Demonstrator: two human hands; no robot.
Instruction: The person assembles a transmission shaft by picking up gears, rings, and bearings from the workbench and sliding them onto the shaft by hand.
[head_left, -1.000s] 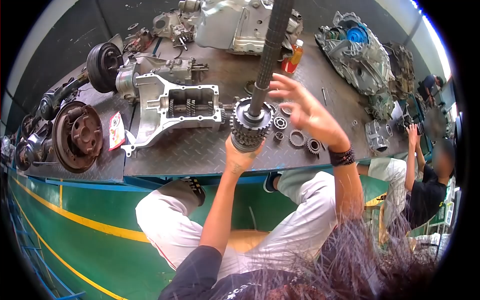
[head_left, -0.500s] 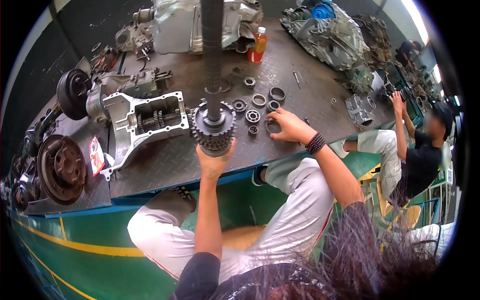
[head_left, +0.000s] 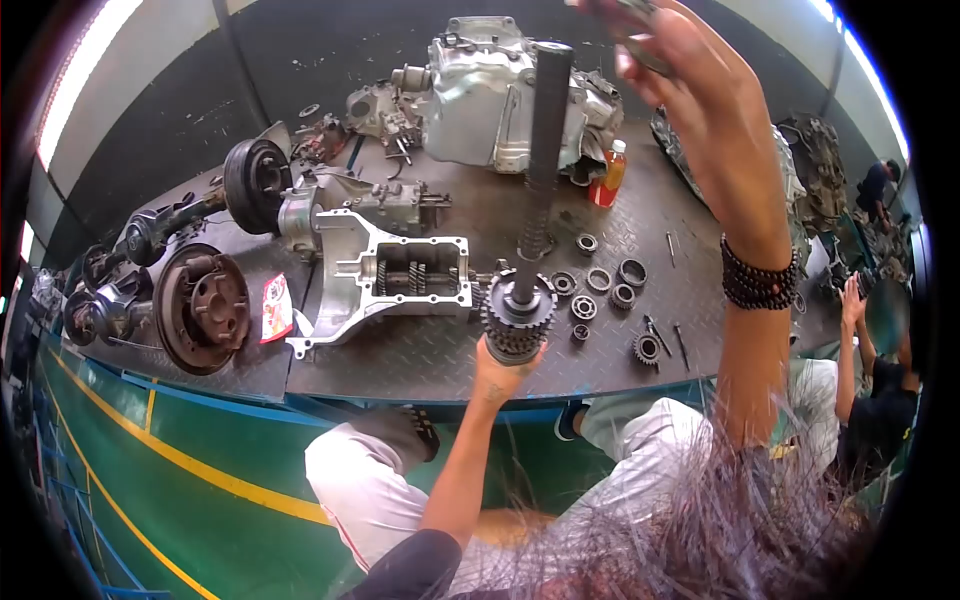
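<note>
My left hand (head_left: 508,368) is wrapped round the base of a toothed gear stack (head_left: 520,312), which it holds upright at the bench's front edge. A long splined shaft (head_left: 545,140) rises from the middle of that stack. High at the upper right, close to the camera, my right hand (head_left: 715,120) is closed on a dark metal ring (head_left: 648,48); its far side is out of frame and blurred. Several bearings and rings, among them a ball bearing (head_left: 584,307), lie on the bench right of the stack. A small gear (head_left: 646,348) lies nearer the edge.
An open gearbox housing (head_left: 345,268) with gears inside lies left of the stack. Farther left are a rusty brake drum (head_left: 172,310) and a red packet (head_left: 277,308). A large transmission case (head_left: 475,140) and an orange bottle (head_left: 608,178) stand behind. Another person (head_left: 880,400) sits at right.
My right hand has lifted the ring off the bench and raised it far up, near the shaft's top height. My left hand still grips the gear stack. The view has shifted.
</note>
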